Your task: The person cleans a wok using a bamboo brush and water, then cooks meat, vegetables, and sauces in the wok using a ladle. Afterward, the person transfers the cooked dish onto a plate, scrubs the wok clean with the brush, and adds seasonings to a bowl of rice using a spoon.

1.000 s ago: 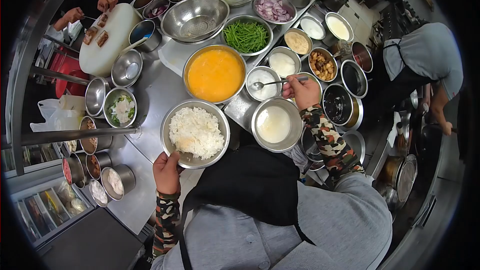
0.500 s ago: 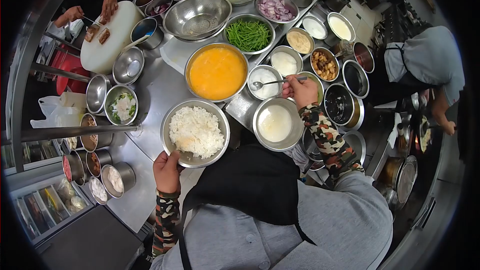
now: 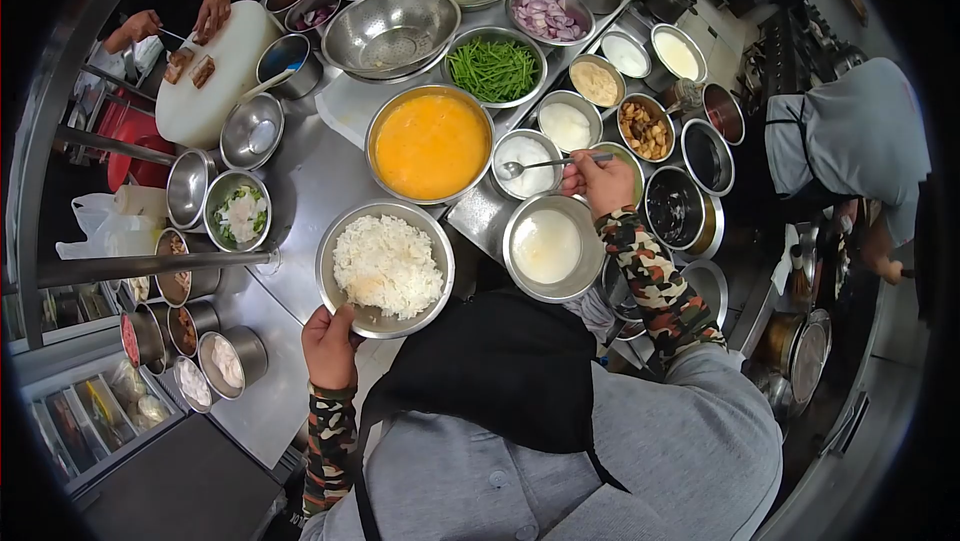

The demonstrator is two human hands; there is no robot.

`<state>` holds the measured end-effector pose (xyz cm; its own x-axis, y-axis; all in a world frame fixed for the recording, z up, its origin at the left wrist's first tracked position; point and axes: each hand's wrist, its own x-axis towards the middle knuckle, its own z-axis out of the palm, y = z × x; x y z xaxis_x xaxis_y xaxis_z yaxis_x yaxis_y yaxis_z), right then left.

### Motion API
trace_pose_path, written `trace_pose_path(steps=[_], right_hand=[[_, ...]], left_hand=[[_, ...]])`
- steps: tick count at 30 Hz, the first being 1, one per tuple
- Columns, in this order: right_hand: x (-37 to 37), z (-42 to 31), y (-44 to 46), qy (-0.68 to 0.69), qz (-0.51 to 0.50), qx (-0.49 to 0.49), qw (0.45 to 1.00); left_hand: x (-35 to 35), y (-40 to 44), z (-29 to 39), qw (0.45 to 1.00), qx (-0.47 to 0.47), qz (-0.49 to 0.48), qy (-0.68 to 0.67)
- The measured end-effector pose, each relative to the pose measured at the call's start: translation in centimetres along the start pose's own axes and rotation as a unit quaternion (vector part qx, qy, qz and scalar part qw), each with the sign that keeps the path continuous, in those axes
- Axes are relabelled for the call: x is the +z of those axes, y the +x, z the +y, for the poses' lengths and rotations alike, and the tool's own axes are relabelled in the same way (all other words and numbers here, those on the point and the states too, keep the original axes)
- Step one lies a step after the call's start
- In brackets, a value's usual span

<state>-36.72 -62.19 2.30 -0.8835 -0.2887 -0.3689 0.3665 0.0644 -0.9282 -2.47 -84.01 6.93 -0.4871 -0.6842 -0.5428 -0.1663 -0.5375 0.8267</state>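
My left hand (image 3: 331, 346) grips the near rim of a metal bowl (image 3: 325, 271), its thumb over the edge. White rice (image 3: 392, 266) fills the bowl, with a small tan patch of powder on it. My right hand (image 3: 600, 184) pinches the handle of a metal spoon (image 3: 530, 166). The spoon's head is over a metal container of white powder (image 3: 524, 154); I cannot tell if it touches the powder. Just below the right hand is a metal pot of pale liquid (image 3: 547, 245). A bowl of orange-yellow liquid (image 3: 431, 147) stands beyond the rice.
Green beans (image 3: 493, 71), sliced red onions (image 3: 549, 16) and a perforated bowl (image 3: 392, 31) stand farther back. Browned chunks (image 3: 645, 129) fill a container at right. Another person's hands (image 3: 211, 16) work at a white cutting board (image 3: 230, 66). A second person (image 3: 850, 131) stands at right.
My hands, the rice bowl and the spoon hold nearly the same positions. The view has shifted slightly. The person at right has moved their arm.
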Motion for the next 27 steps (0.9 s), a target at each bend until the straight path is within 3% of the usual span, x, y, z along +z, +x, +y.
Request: trace_pose_path(steps=[3,10,21,27], right_hand=[[-0.3,-1.1,-0.7,0.011,0.007,-0.001,1.000],[1.6,-5.8,-5.4,0.043,-0.079,-0.010,0.996],[6.5,-6.0,-9.1,0.055,-0.228,0.035,0.971],[7.6,-5.3,-10.5,0.048,-0.227,0.052,0.971]], left_hand=[[-0.1,0.0,-0.2,1.000,0.006,0.003,0.000],[-0.8,0.9,-1.4,1.000,0.014,-0.012,0.016],[-1.4,1.1,-2.6,0.999,0.028,-0.034,0.027],[-1.7,0.6,-2.6,1.000,0.004,-0.005,-0.013]])
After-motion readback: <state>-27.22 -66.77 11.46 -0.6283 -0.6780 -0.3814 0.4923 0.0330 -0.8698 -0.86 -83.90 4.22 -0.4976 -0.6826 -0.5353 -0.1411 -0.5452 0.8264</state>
